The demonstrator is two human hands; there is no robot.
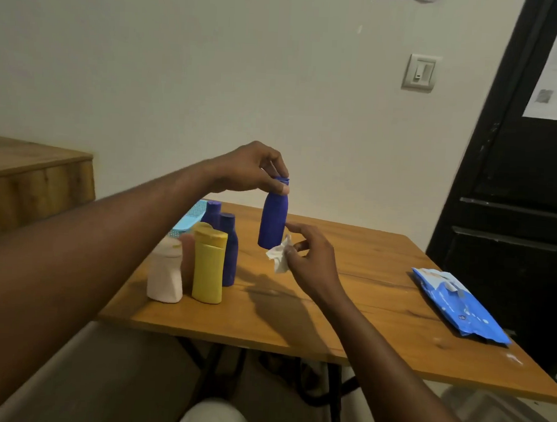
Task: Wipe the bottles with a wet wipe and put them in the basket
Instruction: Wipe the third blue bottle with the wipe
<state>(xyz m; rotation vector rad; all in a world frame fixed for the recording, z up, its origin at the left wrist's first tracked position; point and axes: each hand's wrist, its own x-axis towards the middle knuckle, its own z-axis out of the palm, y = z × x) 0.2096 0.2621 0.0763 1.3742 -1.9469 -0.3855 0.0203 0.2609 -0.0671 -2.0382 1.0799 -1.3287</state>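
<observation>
left hand (250,169) pinches blue bottle (272,222) by its cap, above table (362,312) | right hand (310,257) holds wipe (278,256) beside its base | progress: early, I judge; five other bottles (208,265) stand outside basket (189,219)

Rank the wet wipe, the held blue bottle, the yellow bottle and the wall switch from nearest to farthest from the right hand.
1. The wet wipe: pinched in the right hand itself.
2. The held blue bottle: just up-left, hanging from the left hand.
3. The yellow bottle: standing on the table, farther left.
4. The wall switch: far behind, above the table.
</observation>
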